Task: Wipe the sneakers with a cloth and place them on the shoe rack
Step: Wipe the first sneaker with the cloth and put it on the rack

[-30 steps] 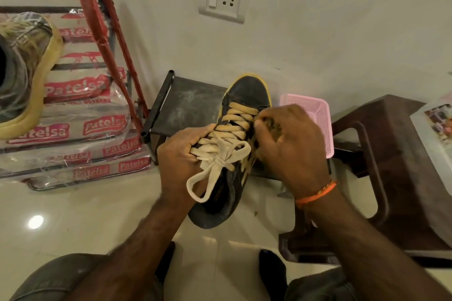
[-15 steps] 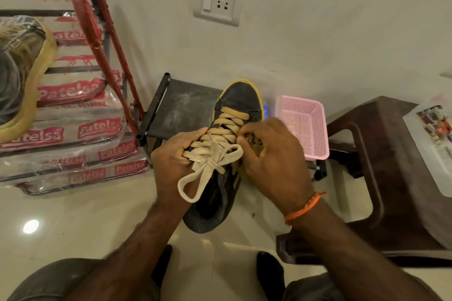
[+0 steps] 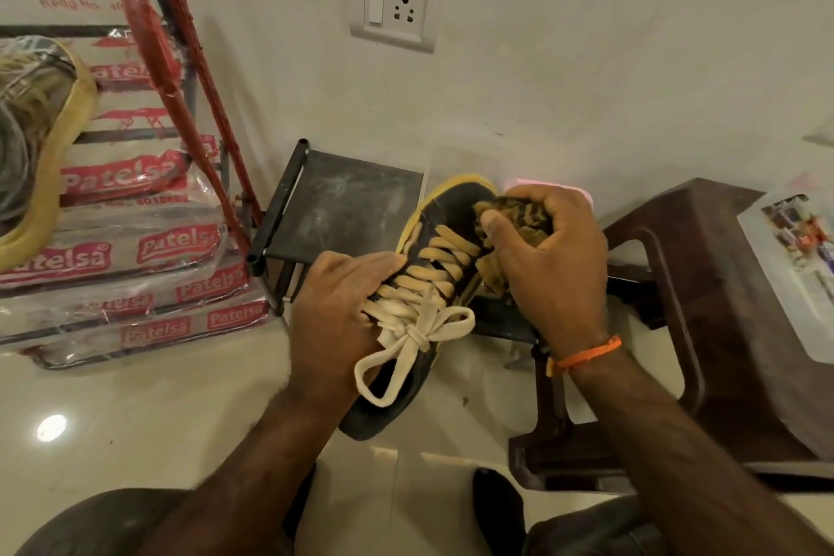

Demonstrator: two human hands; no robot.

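A black sneaker with a yellow sole rim and cream laces is held over the low black shoe rack, toe pointing at the wall. My left hand grips it from the left side at the laces. My right hand holds a bunched brown striped cloth and presses it against the toe and right side of the shoe. A second sneaker with a yellow rim sits wrapped in plastic at the far left.
Stacked plastic-wrapped Patelsa packs and a red metal frame stand at the left. A dark brown plastic stool is at the right with a white box on it. A pink basket peeks out behind my right hand. A wall socket is above.
My right hand with the cloth has slid from the middle of the laces up to the toe of the sneaker. The left hand keeps its grip.
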